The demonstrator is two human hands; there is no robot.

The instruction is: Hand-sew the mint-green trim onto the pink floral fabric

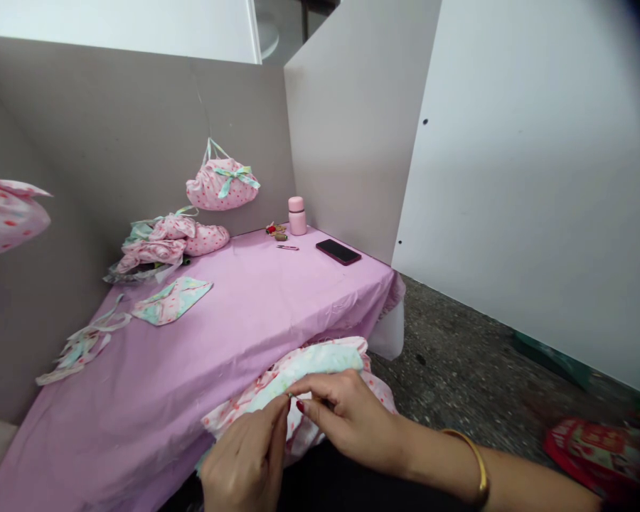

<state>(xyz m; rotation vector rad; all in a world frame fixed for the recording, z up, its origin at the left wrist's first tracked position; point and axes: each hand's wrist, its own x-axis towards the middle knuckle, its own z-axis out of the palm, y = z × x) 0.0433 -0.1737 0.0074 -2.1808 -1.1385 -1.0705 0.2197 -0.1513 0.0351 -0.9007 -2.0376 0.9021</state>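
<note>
My left hand [248, 462] and my right hand [346, 416] meet over a piece of pink and mint patterned fabric [304, 370] at the near edge of the table. Both hands pinch the fabric's folded edge with closed fingertips. A thin needle may sit between the fingers, but it is too small to make out. A gold bangle [477, 466] rings my right wrist.
The table wears a pink cloth [235, 313]. On it lie a flat fabric piece [171, 300], fabric strips [82, 345], a heap of sewn pouches [165, 245], a pink bottle [297, 215], a phone [338, 251]. One pouch [221, 185] hangs on the partition. A red packet [600, 451] lies on the floor.
</note>
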